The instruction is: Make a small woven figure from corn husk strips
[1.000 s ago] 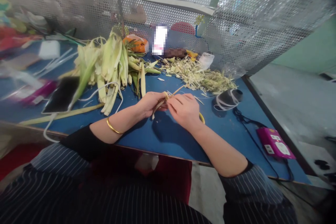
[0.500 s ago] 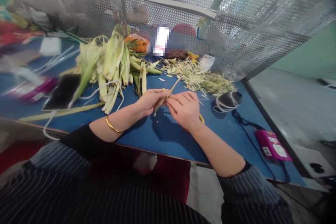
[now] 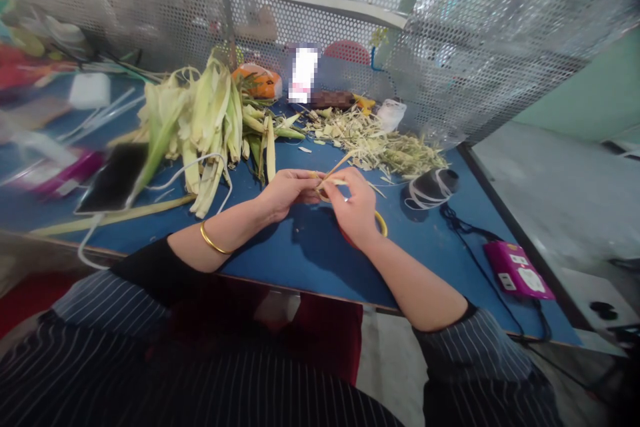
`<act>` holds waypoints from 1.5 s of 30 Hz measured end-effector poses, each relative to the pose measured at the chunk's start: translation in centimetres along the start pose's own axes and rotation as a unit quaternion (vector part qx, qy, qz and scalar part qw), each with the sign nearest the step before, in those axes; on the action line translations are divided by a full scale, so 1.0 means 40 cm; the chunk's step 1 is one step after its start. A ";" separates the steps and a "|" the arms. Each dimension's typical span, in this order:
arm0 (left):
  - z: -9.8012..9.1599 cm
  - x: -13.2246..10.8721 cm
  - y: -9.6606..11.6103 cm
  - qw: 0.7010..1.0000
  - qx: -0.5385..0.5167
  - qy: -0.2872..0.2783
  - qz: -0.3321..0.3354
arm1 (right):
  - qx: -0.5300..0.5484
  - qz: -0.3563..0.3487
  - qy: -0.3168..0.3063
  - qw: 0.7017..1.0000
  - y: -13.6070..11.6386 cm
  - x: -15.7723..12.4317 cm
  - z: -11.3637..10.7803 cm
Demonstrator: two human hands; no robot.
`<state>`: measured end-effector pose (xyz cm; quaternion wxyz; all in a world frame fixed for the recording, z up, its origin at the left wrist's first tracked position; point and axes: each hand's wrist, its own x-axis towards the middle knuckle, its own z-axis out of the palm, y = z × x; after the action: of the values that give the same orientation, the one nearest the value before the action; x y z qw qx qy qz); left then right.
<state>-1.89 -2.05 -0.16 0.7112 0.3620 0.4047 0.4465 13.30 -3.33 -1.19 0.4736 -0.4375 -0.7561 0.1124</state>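
Observation:
Near the front of the blue table, my left hand [image 3: 286,192] pinches one end of a pale corn husk strip [image 3: 341,163]. My right hand [image 3: 356,203] has thumb and fingers closed on the same strip, close beside the left fingertips. The strip curls between the two hands, and its thin end sticks up behind the right fingers. Fingers hide part of it. Under the right wrist lies a yellow-handled object [image 3: 382,223], partly red and mostly covered; its kind cannot be made out. A pile of corn husks [image 3: 213,113] lies left of my hands.
Shredded husk scraps [image 3: 360,133] lie at the back. A black spool wound with white cord [image 3: 431,188] stands right, near a purple power strip [image 3: 517,270] with black cables. A dark phone [image 3: 113,177] with a white cable lies left. Perforated metal mesh [image 3: 320,20] bounds the back.
The right hand has turned, its thumb and fingers now bending the strip round into a curl. The piece that hung below the left fingers no longer shows there.

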 end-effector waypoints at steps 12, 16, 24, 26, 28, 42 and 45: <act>-0.010 0.004 -0.001 0.998 0.047 -0.010 0.036 | 0.169 0.282 -0.023 0.944 0.041 0.012 0.020; -0.021 0.017 0.008 0.995 0.021 0.058 0.073 | 0.224 0.309 -0.069 0.922 0.015 0.006 0.023; -0.037 0.032 0.007 0.985 0.082 0.114 0.101 | 0.174 0.059 -0.176 0.967 -0.028 0.000 -0.017; -0.033 0.027 0.007 0.982 0.104 0.124 0.097 | 0.173 0.015 -0.211 0.962 -0.026 0.003 -0.028; -0.028 0.019 0.009 0.980 0.122 0.118 0.100 | 0.155 -0.022 -0.209 0.965 -0.019 0.005 -0.032; -0.004 -0.004 -0.002 0.989 0.142 -0.009 0.041 | -0.116 0.087 -0.015 0.989 0.019 0.016 -0.018; -0.001 -0.008 -0.003 0.989 0.142 -0.013 0.030 | -0.117 0.137 -0.023 0.983 0.023 0.020 -0.016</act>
<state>-1.96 -2.39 -0.20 0.6441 0.4773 0.4433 0.4010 14.21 -2.33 -0.92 0.3819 -0.5867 -0.7075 0.0970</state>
